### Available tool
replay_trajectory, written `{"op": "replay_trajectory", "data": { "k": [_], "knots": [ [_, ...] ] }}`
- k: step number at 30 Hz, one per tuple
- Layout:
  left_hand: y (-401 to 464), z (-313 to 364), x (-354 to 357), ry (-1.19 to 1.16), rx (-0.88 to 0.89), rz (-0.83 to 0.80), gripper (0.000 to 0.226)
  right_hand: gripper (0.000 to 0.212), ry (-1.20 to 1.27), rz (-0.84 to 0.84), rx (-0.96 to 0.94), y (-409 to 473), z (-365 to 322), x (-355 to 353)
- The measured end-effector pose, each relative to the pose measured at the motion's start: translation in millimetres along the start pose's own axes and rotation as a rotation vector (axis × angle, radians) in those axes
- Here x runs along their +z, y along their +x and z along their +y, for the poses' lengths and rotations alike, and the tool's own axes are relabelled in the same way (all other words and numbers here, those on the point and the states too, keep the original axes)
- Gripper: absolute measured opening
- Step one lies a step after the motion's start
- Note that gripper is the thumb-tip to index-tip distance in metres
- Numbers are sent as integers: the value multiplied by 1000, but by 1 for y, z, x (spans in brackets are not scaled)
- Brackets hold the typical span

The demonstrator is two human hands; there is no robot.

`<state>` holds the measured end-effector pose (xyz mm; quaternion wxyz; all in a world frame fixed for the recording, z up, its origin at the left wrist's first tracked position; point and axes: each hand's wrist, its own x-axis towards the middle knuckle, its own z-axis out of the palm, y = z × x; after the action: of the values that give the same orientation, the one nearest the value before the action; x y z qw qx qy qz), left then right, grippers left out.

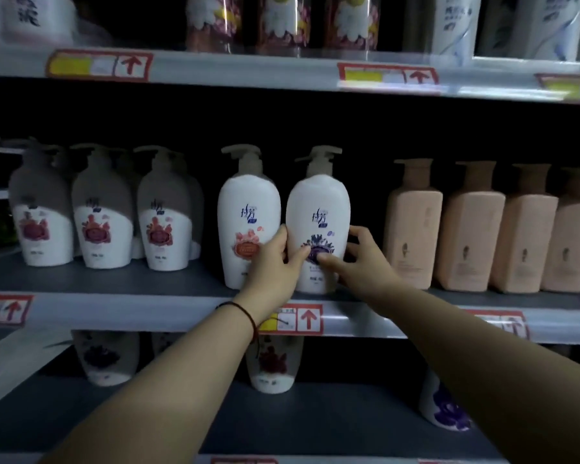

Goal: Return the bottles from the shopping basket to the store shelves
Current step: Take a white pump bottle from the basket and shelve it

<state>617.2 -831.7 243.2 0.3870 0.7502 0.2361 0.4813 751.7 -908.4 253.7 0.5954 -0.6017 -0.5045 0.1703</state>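
Observation:
A white pump bottle with a purple flower label point(318, 209) stands upright on the middle shelf point(131, 279), near its front edge. My left hand point(275, 262) grips its lower left side, thumb across the label. My right hand point(359, 259) holds its lower right side, thumb on the label and fingers round the far side. Touching it on the left stands a white pump bottle with an orange-pink label point(246, 212). The shopping basket is out of view.
Three white pump bottles with red labels point(98, 216) stand at the left of the same shelf. Several peach square bottles point(472, 226) fill the right. More bottles stand on the upper shelf point(282, 21) and the lower shelf point(272, 366). Price tags point(295, 319) line the shelf edges.

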Motion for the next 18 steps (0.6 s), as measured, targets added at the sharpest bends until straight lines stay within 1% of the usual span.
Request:
{"op": "replay_trajectory", "data": {
  "k": [3, 5, 8, 9, 11, 13, 14, 16, 18],
  "knots": [
    [0, -5, 4, 126, -13, 65, 13, 68, -95, 29, -10, 0, 0, 3],
    [-6, -2, 6, 167, -22, 107, 8, 67, -155, 51, -4, -2, -1, 6],
    [-22, 5, 8, 288, 25, 155, 34, 63, -242, 166, -9, -13, -7, 7],
    [-29, 8, 6, 345, 59, 180, 40, 60, -294, 200, -49, -21, -8, 8],
    [-45, 12, -2, 454, 120, 202, 42, 48, -519, 220, -226, -41, -4, 7],
    [-64, 16, -13, 591, 138, 189, 38, 37, -746, 200, -419, -62, 3, 5],
    [-73, 17, -19, 677, 145, 187, 34, 33, -812, 177, -471, -72, 8, 4],
    [-95, 18, -26, 823, 156, 172, 25, 28, -882, 112, -493, -93, 16, 4],
    [-119, 15, -28, 890, 163, 123, 21, 25, -947, 47, -506, -114, 25, 6]
  ]
}}
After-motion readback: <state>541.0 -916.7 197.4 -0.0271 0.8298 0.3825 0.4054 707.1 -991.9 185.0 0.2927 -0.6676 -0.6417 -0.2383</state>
